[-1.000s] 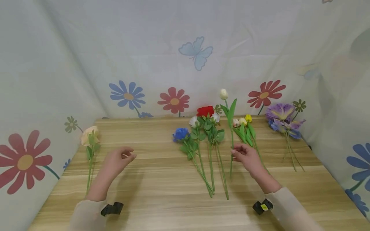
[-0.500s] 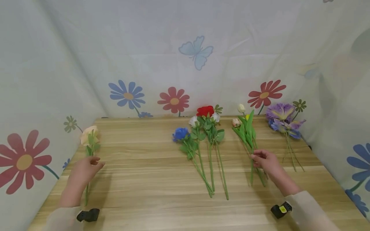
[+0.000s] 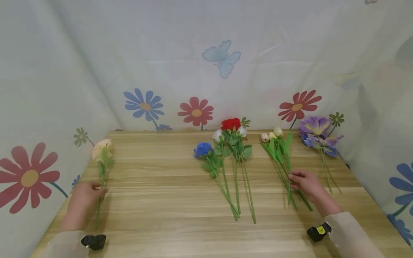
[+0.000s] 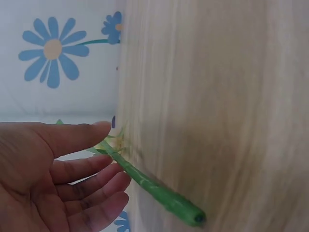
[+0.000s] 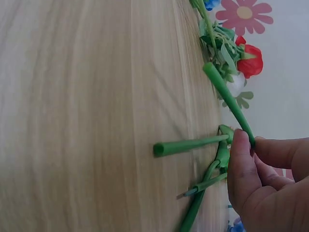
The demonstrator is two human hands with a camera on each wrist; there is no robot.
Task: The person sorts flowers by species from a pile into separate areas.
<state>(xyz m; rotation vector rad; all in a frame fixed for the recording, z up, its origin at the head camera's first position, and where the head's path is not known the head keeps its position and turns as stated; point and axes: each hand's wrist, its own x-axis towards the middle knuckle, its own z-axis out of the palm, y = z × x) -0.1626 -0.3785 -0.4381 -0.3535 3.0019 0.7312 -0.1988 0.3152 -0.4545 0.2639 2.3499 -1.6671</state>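
In the head view, my right hand [image 3: 306, 184] pinches the green stem of a white tulip [image 3: 278, 132] between thumb and fingertips. Its lower stem [image 5: 226, 92] sticks out past the fingers in the right wrist view. The tulip hangs close over other tulips lying together, among them a pink one [image 3: 264, 137], and its head covers the yellow one. On the left, my left hand [image 3: 83, 197] is at the stem of a peach rose [image 3: 102, 149]. The left wrist view shows thumb and loosely bent fingers apart, beside the rose's stem [image 4: 159, 191].
Mid-table lie a blue flower [image 3: 203, 149], a red rose [image 3: 231, 124] and white roses [image 3: 217, 135], stems toward me. Purple flowers [image 3: 315, 126] lie at the right back. A printed curtain [image 3: 174, 64] hangs round the wooden table [image 3: 161, 208].
My right hand has carried the white tulip rightward and lowered it over the other tulips. My left hand has moved left and down to the peach rose's stem.
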